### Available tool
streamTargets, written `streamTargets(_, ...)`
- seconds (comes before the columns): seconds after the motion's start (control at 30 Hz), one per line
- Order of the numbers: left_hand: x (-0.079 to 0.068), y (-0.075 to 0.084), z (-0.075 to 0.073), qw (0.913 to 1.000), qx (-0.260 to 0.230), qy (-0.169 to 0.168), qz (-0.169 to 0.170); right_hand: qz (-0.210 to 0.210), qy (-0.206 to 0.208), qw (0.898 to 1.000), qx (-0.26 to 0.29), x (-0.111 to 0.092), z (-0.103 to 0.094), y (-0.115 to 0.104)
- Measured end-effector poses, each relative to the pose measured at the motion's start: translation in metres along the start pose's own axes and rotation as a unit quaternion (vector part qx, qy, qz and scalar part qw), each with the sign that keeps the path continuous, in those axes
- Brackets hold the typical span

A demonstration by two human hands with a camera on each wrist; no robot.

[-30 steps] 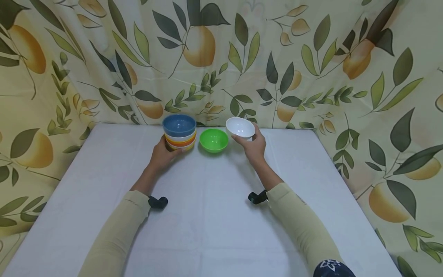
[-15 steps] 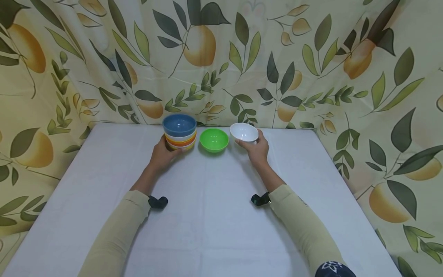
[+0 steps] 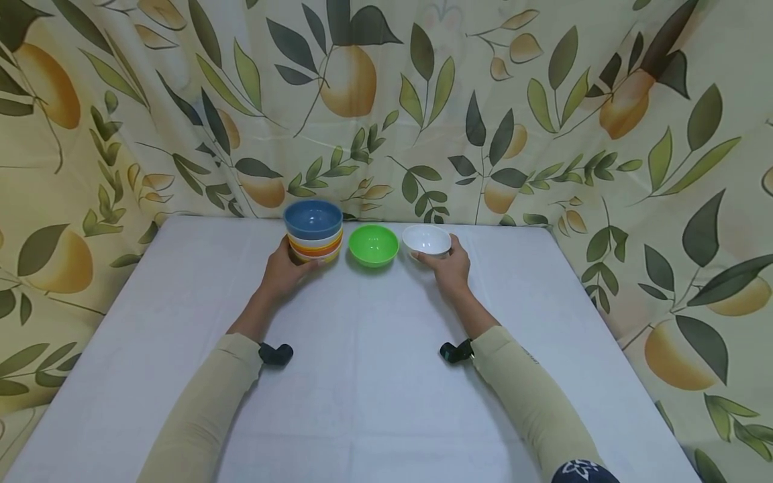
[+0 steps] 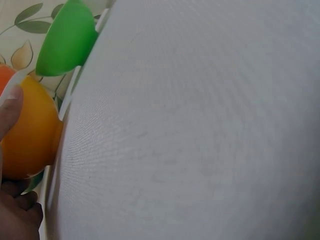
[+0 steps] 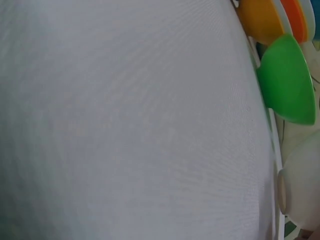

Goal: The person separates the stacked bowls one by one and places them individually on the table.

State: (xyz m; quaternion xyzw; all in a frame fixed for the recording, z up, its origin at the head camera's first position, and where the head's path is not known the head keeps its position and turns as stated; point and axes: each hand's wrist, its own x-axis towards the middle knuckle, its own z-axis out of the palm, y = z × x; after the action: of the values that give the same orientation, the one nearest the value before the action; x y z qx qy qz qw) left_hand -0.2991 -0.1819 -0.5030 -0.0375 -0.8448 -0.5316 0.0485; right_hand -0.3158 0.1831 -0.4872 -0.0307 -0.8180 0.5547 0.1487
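My left hand (image 3: pixel 285 274) grips the side of a stack of nested bowls at the back of the table. A blue bowl (image 3: pixel 313 218) tops it, with white, orange and yellow rims below. In the left wrist view, the thumb lies against the yellow bowl (image 4: pixel 35 130), whose foot is down at the tabletop. A green bowl (image 3: pixel 373 245) stands upright just right of the stack, untouched. To its right, my right hand (image 3: pixel 449 268) holds a white bowl (image 3: pixel 426 239) upright by its right side, thumb in front. The right wrist view has that white bowl's foot (image 5: pixel 282 192) close at the table surface.
A white-covered table (image 3: pixel 362 376) spreads out in front of the bowls. Right behind its far edge hangs a curtain (image 3: pixel 410 161) printed with leaves and fruit. Black wrist cameras (image 3: pixel 276 354) jut inward from both cuffs.
The right hand has moved the white bowl slightly right and down, to beside the green bowl. The left hand, the stack and the green bowl stay where they were.
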Motion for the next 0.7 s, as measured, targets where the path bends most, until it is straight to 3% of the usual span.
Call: streamTargets(0.7, 0.0010, -0.0025, 0.0002, 1.0000, 0.004, 0.001, 0.008, 0.035, -0.024, 0.998, -0.049, -0.0067, -0.0044, -0.0035)
